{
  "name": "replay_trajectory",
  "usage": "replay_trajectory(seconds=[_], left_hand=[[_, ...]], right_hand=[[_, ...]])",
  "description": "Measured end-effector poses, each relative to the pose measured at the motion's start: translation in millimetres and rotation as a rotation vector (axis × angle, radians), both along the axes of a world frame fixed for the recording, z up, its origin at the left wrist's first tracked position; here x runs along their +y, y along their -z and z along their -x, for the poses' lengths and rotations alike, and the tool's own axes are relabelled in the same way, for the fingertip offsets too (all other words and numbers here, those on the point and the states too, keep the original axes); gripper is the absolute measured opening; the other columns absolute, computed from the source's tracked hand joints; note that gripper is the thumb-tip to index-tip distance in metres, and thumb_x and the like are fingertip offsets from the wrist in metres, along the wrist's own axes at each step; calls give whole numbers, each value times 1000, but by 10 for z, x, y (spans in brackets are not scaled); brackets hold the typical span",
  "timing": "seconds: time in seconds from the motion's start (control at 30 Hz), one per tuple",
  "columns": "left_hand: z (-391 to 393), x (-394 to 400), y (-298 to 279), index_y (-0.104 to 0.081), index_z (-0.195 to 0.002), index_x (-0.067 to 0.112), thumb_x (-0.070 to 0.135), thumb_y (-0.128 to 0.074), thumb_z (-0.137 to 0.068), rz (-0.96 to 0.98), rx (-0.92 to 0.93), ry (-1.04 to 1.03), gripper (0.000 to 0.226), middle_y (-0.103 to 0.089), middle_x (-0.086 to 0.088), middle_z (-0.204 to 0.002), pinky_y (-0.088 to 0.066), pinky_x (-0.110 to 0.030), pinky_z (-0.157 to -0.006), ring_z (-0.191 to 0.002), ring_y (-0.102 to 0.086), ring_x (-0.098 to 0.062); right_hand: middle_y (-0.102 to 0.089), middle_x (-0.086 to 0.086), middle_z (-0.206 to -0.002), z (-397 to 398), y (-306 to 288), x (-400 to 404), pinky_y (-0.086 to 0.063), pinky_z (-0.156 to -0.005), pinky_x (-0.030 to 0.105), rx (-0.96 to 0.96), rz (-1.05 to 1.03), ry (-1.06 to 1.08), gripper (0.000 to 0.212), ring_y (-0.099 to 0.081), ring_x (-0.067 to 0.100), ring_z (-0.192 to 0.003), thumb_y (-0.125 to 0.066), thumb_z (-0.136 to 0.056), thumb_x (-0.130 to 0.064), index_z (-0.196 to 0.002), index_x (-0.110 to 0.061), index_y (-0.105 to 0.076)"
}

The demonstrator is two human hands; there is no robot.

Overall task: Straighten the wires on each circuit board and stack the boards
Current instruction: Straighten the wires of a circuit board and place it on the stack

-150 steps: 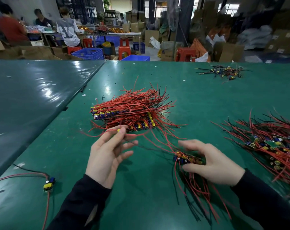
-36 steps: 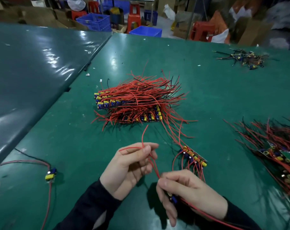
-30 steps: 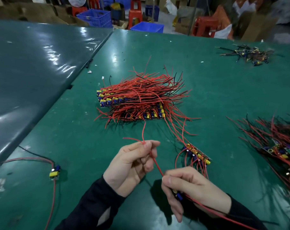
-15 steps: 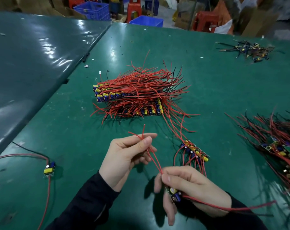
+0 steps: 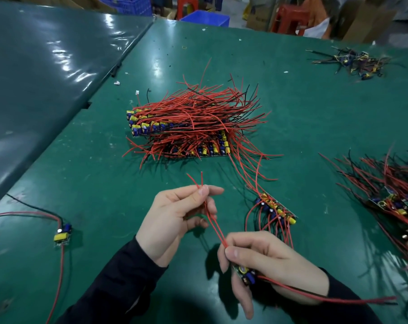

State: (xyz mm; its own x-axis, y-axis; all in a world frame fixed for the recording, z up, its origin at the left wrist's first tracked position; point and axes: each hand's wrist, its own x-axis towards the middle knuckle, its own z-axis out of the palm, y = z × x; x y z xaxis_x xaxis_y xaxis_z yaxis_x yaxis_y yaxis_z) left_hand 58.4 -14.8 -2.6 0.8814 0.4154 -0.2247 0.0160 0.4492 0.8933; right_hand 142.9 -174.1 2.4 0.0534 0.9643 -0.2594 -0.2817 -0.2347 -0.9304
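Mid-straightening, lower centre: right hand [image 5: 266, 260] grips small board [image 5: 245, 274], left hand [image 5: 175, 218] pinches its two red wires [image 5: 212, 220] taut; next likely straighten trailing wires, then add to stack [image 5: 189, 129] at centre.

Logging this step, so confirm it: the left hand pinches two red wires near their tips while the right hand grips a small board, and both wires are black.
Not quite. The head view shows the two wires are red, not black. The rest holds: the left hand pinches them near their tips, and the right hand grips the small board.
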Motion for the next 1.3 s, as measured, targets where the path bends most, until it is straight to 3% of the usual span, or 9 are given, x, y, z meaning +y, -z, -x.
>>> replay_trajectory(seconds=[0.23, 0.43, 0.63, 0.9, 1.0, 1.13, 1.23, 1.3], left_hand=[[17, 27, -41, -78, -84, 18, 30, -65, -68, 0, 4, -46, 24, -61, 2, -60, -40, -15, -48, -51, -51, -5], [16, 39, -47, -78, -83, 15, 28, -63, -70, 65, -13, -35, 24, -59, 0, -57, -32, -12, -38, -40, -43, -4], [-4, 42, -50, -78, -81, 13, 24, -60, -72, 144, 5, -38, 22, -63, -1, -58, -37, -10, -38, -40, -48, -2], [-12, 74, -73, -78, -82, 13, 15, -63, -66, 321, -2, 11, 22, -64, 1, -63, -45, -7, -43, -45, -54, -2], [0, 99, -83, -78, -77, 11, 18, -75, -58, 420, -39, 19, 20, -64, 0, -65, -44, -6, -43, -45, -54, -2], [49, 116, -70, -77, -73, 10, 16, -96, -31, 516, -110, 57, 47, -66, -3, -66, -45, -8, -43, -45, -56, -4], [66, 101, -72, -77, -74, 11, 23, -96, -34, 488, -109, 66, 46, -67, -2, -67, -44, -9, -42, -43, -54, -3], [52, 95, -66, -77, -73, 13, 25, -90, -44, 439, -88, 44, 33, -68, 0, -69, -44, -8, -42, -43, -54, -3]], right_hand=[[-58, 8, -51, 24, -10, -26, -40, -47, 19, 15, 11, -5, 18, -53, 10, -40, -42, -95, -18, -86, -9, -54], [-58, 8, -51, 24, -6, -21, -40, -51, 23, -29, -4, 5, 20, -51, 12, -41, -42, -96, -19, -88, -8, -57], [-60, 7, -52, 13, 18, -17, -38, -50, 26, -24, -10, 31, 20, -53, 13, -41, -43, -95, -22, -90, -9, -59], [-60, 7, -52, 2, 32, -22, -42, -48, 21, -4, -16, 50, 19, -55, 13, -40, -44, -95, -20, -89, -12, -60], [-60, 5, -51, -11, 27, -33, -42, -47, 20, 43, -34, 33, 20, -54, 12, -39, -44, -95, -21, -89, -12, -61], [-61, 4, -51, -44, 18, -66, -43, -46, 18, 164, -71, -3, 18, -54, 12, -39, -47, -96, -19, -89, -13, -63], [-62, 4, -52, -45, 18, -77, -46, -47, 18, 231, -97, -38, 20, -55, 12, -40, -43, -96, -18, -90, -10, -61], [-62, 3, -53, -44, 19, -73, -46, -48, 18, 237, -103, -53, 20, -55, 12, -40, -43, -96, -17, -91, -8, -60]])
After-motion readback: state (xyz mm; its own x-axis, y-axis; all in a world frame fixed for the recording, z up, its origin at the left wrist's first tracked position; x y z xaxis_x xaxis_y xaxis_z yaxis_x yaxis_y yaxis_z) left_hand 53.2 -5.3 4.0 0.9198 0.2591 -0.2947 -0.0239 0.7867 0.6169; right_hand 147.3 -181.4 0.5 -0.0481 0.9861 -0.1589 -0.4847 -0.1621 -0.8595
